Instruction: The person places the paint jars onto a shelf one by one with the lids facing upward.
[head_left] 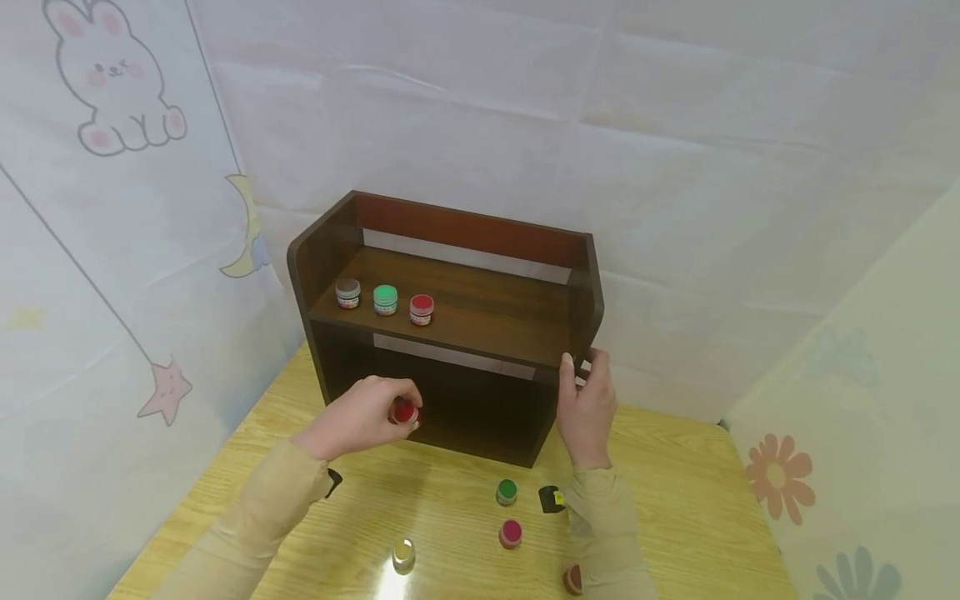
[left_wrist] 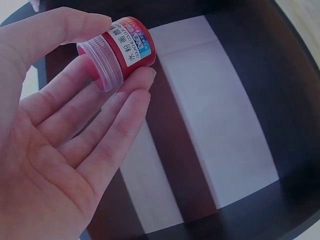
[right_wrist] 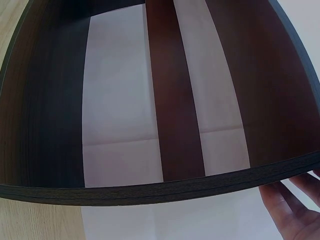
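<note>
Red jar up off the tabletop, pinched in the left grip between thumb and fingers, with the other fingers stretched out below it. Held at the left part of the lower compartment of a dark brown shelf; hard to tell whether in front of the opening or already inside. Lid toward the head camera, white label with printed characters and a coloured strip toward the left wrist camera.

Right grip wrapped around the front edge of the shelf's right side, near the height of the upper board, with fingers along the outside.

On the upper board, left to right near the front: a grey-brown jar, a mint jar and a second red jar, all upright and apart.

On the tabletop, nearer than the shelf: a green jar, a magenta jar just nearer, a yellow jar farther left and a brown jar at near right, partly hidden by the right sleeve. Beyond the tabletop, pale cloth with a rabbit, a moon and a star on the left, flowers on the right.
</note>
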